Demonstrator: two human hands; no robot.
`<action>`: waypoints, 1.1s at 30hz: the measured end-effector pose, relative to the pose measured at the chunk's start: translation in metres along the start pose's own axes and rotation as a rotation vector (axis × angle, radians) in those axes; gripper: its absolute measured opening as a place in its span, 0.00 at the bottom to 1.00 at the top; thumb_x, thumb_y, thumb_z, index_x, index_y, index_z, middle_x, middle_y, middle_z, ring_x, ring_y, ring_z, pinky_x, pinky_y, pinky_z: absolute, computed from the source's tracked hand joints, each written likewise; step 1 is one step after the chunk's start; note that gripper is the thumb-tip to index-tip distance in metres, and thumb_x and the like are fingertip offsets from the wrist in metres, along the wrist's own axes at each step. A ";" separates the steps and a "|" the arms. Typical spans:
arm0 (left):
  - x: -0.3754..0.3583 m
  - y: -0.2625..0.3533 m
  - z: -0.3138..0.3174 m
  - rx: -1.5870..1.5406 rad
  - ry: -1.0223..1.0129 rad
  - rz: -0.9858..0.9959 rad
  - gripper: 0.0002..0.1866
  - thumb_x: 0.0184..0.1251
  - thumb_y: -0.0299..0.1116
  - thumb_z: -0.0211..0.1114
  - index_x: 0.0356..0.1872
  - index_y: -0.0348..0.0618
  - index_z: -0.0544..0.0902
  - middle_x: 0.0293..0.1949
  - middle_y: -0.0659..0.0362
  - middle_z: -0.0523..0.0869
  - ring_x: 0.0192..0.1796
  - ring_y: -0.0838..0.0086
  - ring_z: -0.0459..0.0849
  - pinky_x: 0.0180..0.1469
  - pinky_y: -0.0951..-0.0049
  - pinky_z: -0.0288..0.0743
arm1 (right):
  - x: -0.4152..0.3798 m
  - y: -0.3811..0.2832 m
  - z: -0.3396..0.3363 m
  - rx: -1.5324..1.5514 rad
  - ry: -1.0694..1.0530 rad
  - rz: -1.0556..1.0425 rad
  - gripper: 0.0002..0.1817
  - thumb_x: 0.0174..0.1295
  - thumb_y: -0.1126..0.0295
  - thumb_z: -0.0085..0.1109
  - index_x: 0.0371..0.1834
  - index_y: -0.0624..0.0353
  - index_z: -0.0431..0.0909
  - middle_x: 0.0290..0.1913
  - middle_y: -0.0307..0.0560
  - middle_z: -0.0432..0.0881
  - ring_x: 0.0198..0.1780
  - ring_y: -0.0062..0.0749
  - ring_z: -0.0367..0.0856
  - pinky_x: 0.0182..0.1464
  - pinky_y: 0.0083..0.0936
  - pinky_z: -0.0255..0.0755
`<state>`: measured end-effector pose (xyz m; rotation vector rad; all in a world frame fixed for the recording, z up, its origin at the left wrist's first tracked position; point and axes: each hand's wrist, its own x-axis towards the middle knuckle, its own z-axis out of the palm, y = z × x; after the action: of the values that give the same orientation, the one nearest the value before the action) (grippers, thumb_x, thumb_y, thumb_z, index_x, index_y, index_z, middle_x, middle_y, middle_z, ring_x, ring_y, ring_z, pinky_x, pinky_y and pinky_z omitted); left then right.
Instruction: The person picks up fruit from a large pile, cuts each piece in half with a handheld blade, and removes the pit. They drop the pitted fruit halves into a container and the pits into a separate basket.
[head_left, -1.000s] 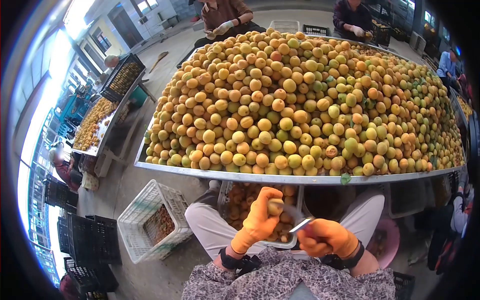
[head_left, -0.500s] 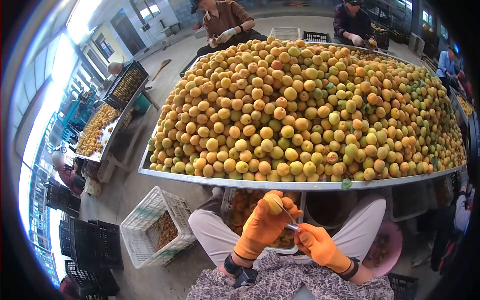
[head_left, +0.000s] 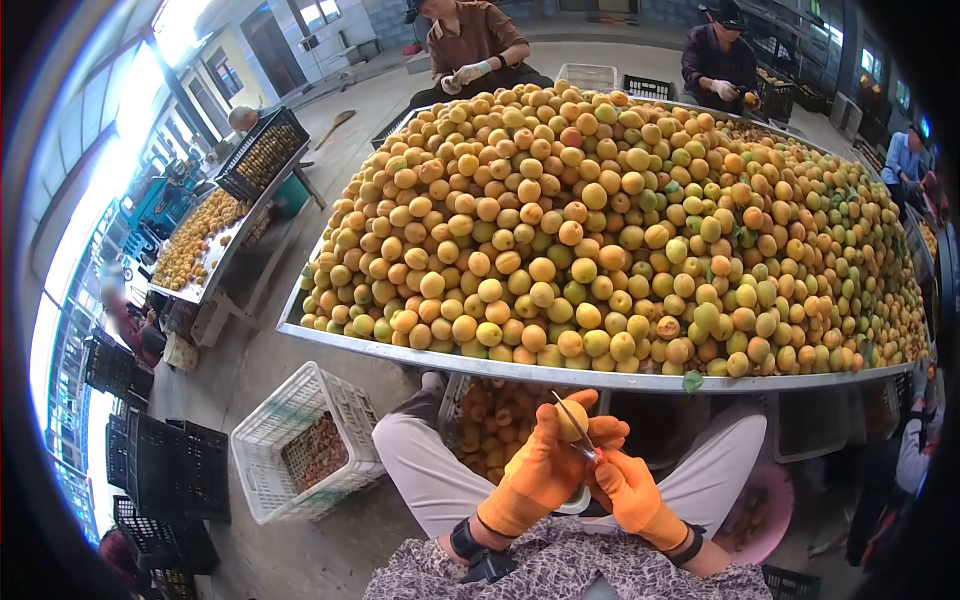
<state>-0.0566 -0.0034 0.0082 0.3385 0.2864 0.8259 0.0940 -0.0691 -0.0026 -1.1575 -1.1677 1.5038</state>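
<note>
My left hand (head_left: 540, 465), in an orange glove, is closed around a yellow-orange apricot (head_left: 573, 422), with its fingertips reaching past the fruit on the right. Also gloved in orange, my right hand (head_left: 637, 497) grips a small knife (head_left: 582, 437) by its reddish handle, most of which is hidden in the fingers. The thin blade points up and left and lies across the apricot. Both hands are close together above my lap. Just beyond them, a crate (head_left: 449, 408) between my knees holds many apricot pieces.
A metal-rimmed table (head_left: 480, 366) in front bears a big heap of apricots (head_left: 560, 230). On the floor stand a white crate (head_left: 262, 440) with pits at left, black crates (head_left: 178, 470) further left, and a pink basin (head_left: 778, 510) at right. Co-workers (head_left: 478, 45) sit across the table.
The apricot and my left hand have shifted slightly right and turned against the blade. My right hand keeps its grip on the knife. The view has tilted a little.
</note>
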 end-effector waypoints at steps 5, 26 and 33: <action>-0.005 -0.007 0.004 0.009 0.026 0.025 0.33 0.71 0.61 0.52 0.66 0.48 0.67 0.57 0.45 0.81 0.62 0.58 0.77 0.63 0.61 0.72 | 0.001 0.015 0.000 -0.080 0.003 -0.120 0.26 0.73 0.48 0.49 0.47 0.67 0.76 0.22 0.42 0.74 0.24 0.24 0.68 0.28 0.23 0.64; -0.011 0.062 0.037 1.547 -0.329 0.356 0.35 0.46 0.33 0.81 0.59 0.38 0.77 0.42 0.56 0.86 0.53 0.67 0.83 0.69 0.56 0.65 | -0.010 0.013 0.010 -0.204 0.036 -0.271 0.24 0.72 0.52 0.46 0.43 0.68 0.76 0.20 0.40 0.73 0.20 0.24 0.69 0.26 0.21 0.62; -0.025 0.030 0.030 0.482 -0.197 0.017 0.31 0.59 0.29 0.73 0.63 0.35 0.72 0.50 0.53 0.84 0.52 0.72 0.83 0.57 0.72 0.77 | -0.002 0.006 0.015 -0.235 0.146 -0.577 0.25 0.72 0.50 0.44 0.38 0.66 0.73 0.24 0.42 0.74 0.22 0.26 0.71 0.27 0.22 0.65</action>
<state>-0.0813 -0.0090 0.0502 0.8692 0.2971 0.7276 0.0795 -0.0746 -0.0060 -0.9474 -1.4475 0.8500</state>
